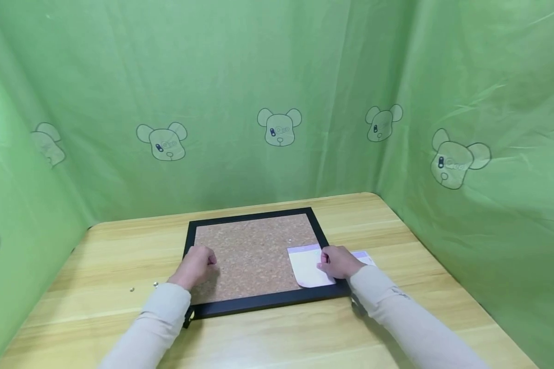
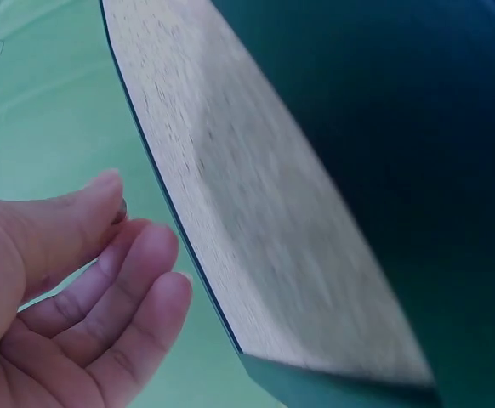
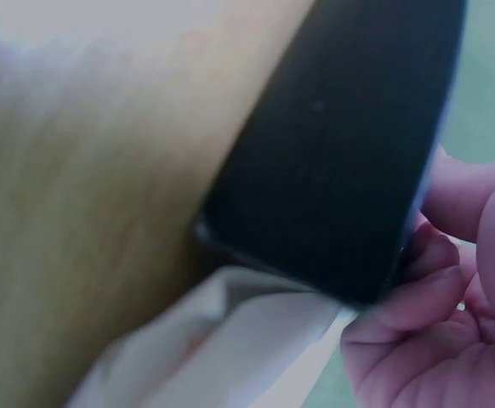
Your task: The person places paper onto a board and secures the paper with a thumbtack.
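Note:
My left hand (image 1: 198,262) is over the left side of a black-framed cork board (image 1: 244,261), its fingers curled. In the left wrist view, thumb and forefinger pinch a small metallic tack (image 2: 122,211), mostly hidden between the tips. A white sheet of paper (image 1: 308,266) with a purple top strip lies over the board's lower right, its bottom edge curling. My right hand (image 1: 339,262) grips the sheet at its right side, fingers curled, covering part of the frame. In the right wrist view, the black frame's corner (image 3: 315,170) stands close beside those fingers.
Another purple-topped sheet (image 1: 364,258) lies on the wooden table (image 1: 277,338), partly under the right wrist. Two small shiny pieces, one a tack-like dot (image 1: 155,284), lie left of the board. Green curtains (image 1: 221,66) enclose the table's back and sides.

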Demonstrator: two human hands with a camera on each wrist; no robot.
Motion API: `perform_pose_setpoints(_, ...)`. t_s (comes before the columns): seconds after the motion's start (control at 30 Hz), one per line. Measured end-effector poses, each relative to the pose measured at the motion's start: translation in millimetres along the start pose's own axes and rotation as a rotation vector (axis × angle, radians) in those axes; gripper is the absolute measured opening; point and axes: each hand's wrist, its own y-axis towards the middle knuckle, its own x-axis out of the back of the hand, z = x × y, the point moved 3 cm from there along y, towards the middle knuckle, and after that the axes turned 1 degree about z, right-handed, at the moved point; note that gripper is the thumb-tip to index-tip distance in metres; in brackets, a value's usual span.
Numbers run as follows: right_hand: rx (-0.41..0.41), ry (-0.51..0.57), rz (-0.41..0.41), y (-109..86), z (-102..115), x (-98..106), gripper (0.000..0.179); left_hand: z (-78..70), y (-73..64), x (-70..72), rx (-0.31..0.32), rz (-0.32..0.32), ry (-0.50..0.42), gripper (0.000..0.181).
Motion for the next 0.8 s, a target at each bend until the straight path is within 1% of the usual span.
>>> perform_pose_setpoints(0.17, -0.013, -0.002, 0.005, 0.6, 1, 0, 0.027, -10.3, 6.3, -7.5, 0.035, 0.047, -0.014, 0.015)
perform_pose_setpoints(0.3, -0.028, 0.002, 0.009, 1.1, 0, -1, 0.027, -19.7, 12.1, -13.4, 0.016, 0.060, -0.014, 0.018)
perform_pose_setpoints(0.4, -0.025, -0.003, 0.008, 0.7, 0, -2, 0.027, -27.5, 15.9, -17.4, -0.007, 0.054, -0.029, 0.019)
perform_pose_setpoints(0.53, -0.024, -0.013, 0.016, 0.5, -2, -5, 0.027, -36.3, 19.6, -22.8, -0.002, 0.047, -0.074, 0.019)
perform_pose_setpoints(0.63, -0.042, -0.012, 0.023, 1.1, -4, -6, 0.028, -41.3, 23.0, -27.3, -0.003, 0.044, -0.094, 0.020)
perform_pose_setpoints(0.8, -0.042, -0.009, 0.016, 3.0, -4, -6, 0.027, -48.2, 30.5, -33.0, -0.032, 0.036, -0.107, 0.019)
